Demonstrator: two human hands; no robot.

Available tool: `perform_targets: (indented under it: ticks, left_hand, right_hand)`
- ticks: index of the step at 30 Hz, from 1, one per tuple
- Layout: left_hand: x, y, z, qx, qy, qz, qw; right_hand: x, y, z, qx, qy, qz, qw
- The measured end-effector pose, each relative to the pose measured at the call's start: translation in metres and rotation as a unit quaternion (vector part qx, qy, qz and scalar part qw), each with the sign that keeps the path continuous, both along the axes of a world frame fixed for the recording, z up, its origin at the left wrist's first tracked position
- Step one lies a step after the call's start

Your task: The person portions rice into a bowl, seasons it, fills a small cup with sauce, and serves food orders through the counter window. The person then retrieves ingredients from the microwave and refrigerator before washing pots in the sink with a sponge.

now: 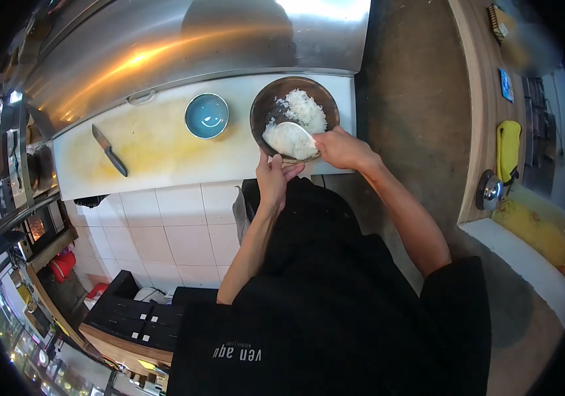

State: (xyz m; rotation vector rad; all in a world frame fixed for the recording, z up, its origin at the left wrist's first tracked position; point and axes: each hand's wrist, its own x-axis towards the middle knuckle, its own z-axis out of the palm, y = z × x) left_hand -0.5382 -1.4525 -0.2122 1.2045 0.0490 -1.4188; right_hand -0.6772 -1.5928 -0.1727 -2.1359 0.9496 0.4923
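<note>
A dark wooden bowl (258,112) holding white rice (305,111) stands at the right end of the white cutting board (157,148). My right hand (340,148) is closed on a white spoon or paddle (310,136), whose head lies among the rice in the near part of the bowl. With its fingers at the bowl's near rim, my left hand (274,177) grips the bowl from below. Left of the wooden bowl sits a small blue bowl (206,115). A knife (109,150) with a dark handle lies farther left on the board.
A steel surface (163,46) runs behind the board. White tiles (167,224) line the side below it. Over at the right, a wooden ledge (477,132) bears a yellow cloth or pouch (508,150) and a round metal object (490,190). A black unit (134,320) stands at lower left.
</note>
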Motion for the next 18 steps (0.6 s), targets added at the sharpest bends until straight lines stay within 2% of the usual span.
perform_targets:
  ticks: [2, 5, 7, 8, 9, 10, 12, 16, 18]
  left_hand:
    - [0.001, 0.001, 0.001, -0.002, -0.006, -0.002, 1.0]
    - [0.023, 0.004, 0.001, 0.012, -0.008, -0.055, 0.998]
    - [0.048, 0.011, -0.001, 0.036, -0.193, -0.256, 0.947]
    - [0.06, 0.018, -0.006, 0.034, -0.195, -0.258, 0.945]
    - [0.071, 0.029, -0.015, 0.051, -0.353, -0.208, 0.911]
    - [0.085, 0.033, -0.017, 0.065, -0.5, -0.151, 0.85]
    - [0.123, 0.036, -0.019, 0.097, -0.485, -0.016, 0.869]
    - [0.191, 0.021, -0.032, 0.022, -0.485, 0.038, 0.873]
    - [0.21, 0.006, -0.022, -0.115, -0.614, -0.093, 0.775]
  right_hand:
    - [-0.006, 0.0, -0.014, -0.01, -0.046, -0.004, 0.999]
    - [0.005, -0.008, -0.005, -0.01, -0.039, -0.017, 0.999]
    - [0.011, -0.013, 0.001, -0.01, -0.038, -0.048, 0.998]
    - [0.013, -0.016, 0.003, -0.011, -0.035, -0.079, 0.996]
    - [0.013, -0.019, 0.001, -0.006, -0.043, -0.091, 0.995]
    - [0.013, -0.022, 0.0, -0.009, -0.045, -0.096, 0.994]
    - [0.012, -0.021, -0.002, -0.01, -0.082, -0.143, 0.986]
    - [0.017, -0.009, 0.006, -0.02, -0.094, -0.234, 0.968]
    - [0.02, -0.003, 0.012, -0.018, -0.076, -0.264, 0.961]
